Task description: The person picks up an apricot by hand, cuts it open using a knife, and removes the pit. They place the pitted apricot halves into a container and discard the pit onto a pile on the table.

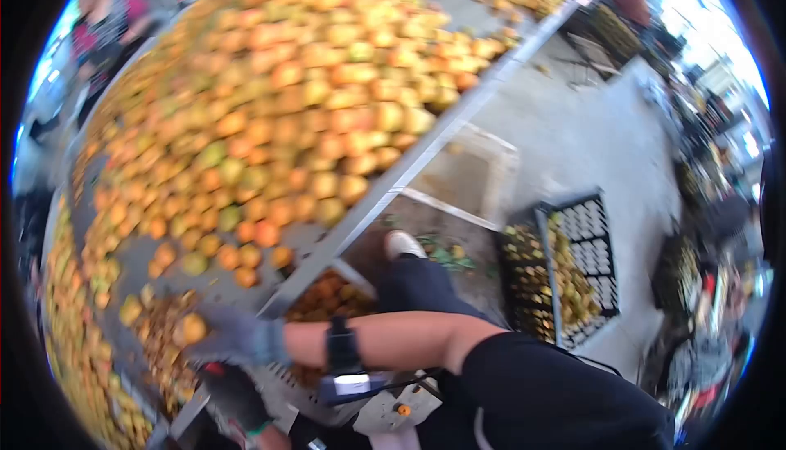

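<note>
My right hand [227, 335], in a grey glove, reaches over the metal table from the right. At its fingertips is an orange [191, 329], apparently gripped, though motion blurs the fingers. Just below, my left hand [237, 394] wears a dark glove and looks closed. A small red thing [214, 367] shows at its fingers, too blurred to name. Close by lies a brown pile of small scraps [160, 342]. Loose oranges [246, 266] lie near both hands, and a large heap of oranges [319, 81] covers much of the table [307, 274].
A raised metal rim [434, 151] edges the table. On the floor stand black crates [602, 241] holding small yellowish pieces. More oranges [327, 298] sit below the rim. A pale frame [495, 180] lies nearby. Another person [106, 24] is at the far left.
</note>
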Demonstrator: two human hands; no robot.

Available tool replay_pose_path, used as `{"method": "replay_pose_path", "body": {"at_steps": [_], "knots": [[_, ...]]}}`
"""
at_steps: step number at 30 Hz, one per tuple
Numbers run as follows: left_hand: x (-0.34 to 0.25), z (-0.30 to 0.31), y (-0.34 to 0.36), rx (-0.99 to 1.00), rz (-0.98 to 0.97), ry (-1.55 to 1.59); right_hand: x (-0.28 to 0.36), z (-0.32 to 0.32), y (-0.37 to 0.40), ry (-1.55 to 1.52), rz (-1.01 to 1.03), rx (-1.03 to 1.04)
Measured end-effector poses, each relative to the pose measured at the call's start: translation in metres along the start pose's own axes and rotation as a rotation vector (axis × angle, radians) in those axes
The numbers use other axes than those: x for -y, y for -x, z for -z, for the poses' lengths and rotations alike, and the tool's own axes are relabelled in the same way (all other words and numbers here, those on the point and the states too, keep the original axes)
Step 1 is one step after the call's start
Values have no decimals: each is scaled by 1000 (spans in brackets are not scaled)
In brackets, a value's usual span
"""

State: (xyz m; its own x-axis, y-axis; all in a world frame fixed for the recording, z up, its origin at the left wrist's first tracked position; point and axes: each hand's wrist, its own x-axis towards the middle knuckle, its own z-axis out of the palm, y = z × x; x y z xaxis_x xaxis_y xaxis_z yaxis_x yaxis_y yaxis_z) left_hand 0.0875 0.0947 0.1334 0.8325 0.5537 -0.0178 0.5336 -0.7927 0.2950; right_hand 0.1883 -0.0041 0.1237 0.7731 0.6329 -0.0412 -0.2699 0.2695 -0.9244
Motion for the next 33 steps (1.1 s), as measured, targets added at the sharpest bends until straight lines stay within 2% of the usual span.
{"method": "replay_pose_path", "body": {"at_steps": [1, 2, 3, 5, 7, 8, 10, 11, 14, 18, 20, 23, 27, 31, 33], "knots": [[29, -20, -4, -45, -78, 3, -10, -1, -2, 229, 182, -90], [39, -31, 2, -124, -103, -94, -22, 2, -7, 212, 161, -22], [18, -17, 1, -66, -91, 175, -24, -1, -4, -243, 119, 113], [19, -23, -1, -192, -318, 161, -21, -7, 5, -652, -132, 69], [9, -15, 1, -156, -190, 128, -5, -2, 10, -409, -91, 98], [7, -13, -1, -148, -178, 172, 2, 1, 10, -408, -107, 145], [12, -14, -3, -140, -192, 260, 11, 5, 7, -141, -157, 177], [15, -14, -3, -158, -172, 259, 8, 5, 6, -135, -162, 203], [21, -15, -1, -146, -244, 106, 0, -5, 6, -346, -210, 44], [22, -13, -1, -172, -262, 159, 10, -4, 9, -322, -197, 68], [18, -5, 0, -67, -221, 228, 9, -7, 10, -325, -175, 84], [9, 2, 1, -20, -191, 243, 1, -4, 12, -347, -171, 79], [17, -22, -3, -122, -286, 235, 10, -2, 9, -395, -227, 57], [9, -7, -4, -28, -208, 324, 11, -6, 11, -318, -164, 54], [10, -6, -5, -2, -198, 347, 21, -12, 12, -179, -98, 32]]}}
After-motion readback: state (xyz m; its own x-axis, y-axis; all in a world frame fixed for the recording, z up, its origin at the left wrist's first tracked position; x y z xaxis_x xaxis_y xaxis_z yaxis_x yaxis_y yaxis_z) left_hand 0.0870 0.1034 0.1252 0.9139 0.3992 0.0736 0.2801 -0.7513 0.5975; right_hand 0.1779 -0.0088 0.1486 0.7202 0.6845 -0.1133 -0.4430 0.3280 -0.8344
